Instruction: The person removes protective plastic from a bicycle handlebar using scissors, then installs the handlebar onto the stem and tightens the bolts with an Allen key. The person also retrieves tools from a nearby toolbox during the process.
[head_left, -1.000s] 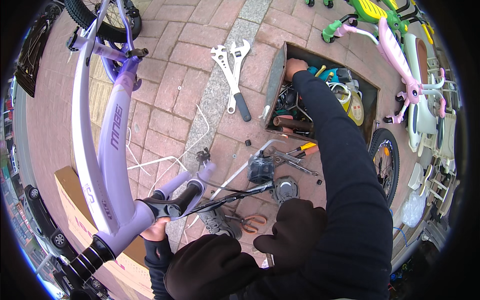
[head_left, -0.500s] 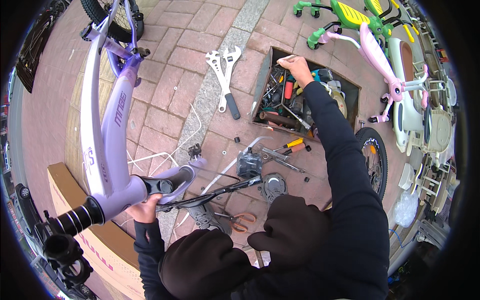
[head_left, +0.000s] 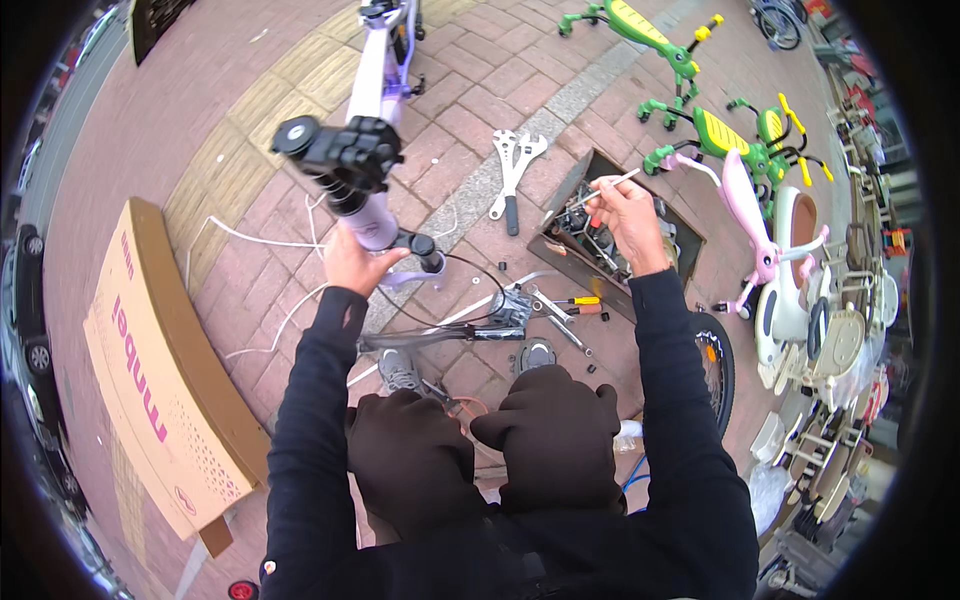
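Bike frame [head_left: 370,225]: pale purple, between the left hand and the far end of the view, its front end toward the person; it looks partly put together.
Stem [head_left: 340,155]: black, already seated over the head of the frame; no bar shows running through it.
Fork crown [head_left: 415,245]: in place below the head tube; no wheel shows at it, so that end appears unfinished.
Left hand [head_left: 362,265]: against the lower head tube, thumb stretched toward the fork crown, the fingers curled behind the tube as if clamped on it, though their tips are hidden.
Right hand [head_left: 625,215]: above the toolbox, thumb and fingers together, pinching a thin rod [head_left: 622,178] whose kind I cannot tell; it is not touching the bike.
Toolbox [head_left: 575,265]: open on the pavement, many tools inside.
Black bar [head_left: 440,337]: lying crosswise before the shoes, a thin cable near it; it seems unmounted.
Loose wheel [head_left: 725,375]: beside the right forearm, apart from the frame, so apparently unfitted.
Large wrenches [head_left: 512,205]: two, crossed on the pavement left of the toolbox, not in use.
Wrapped packet [head_left: 512,308]: dark, in clear plastic, apparently unopened, beside smaller spanners and a yellow-handled screwdriver [head_left: 585,301].
Carton [head_left: 165,375]: at the left; contents not visible.
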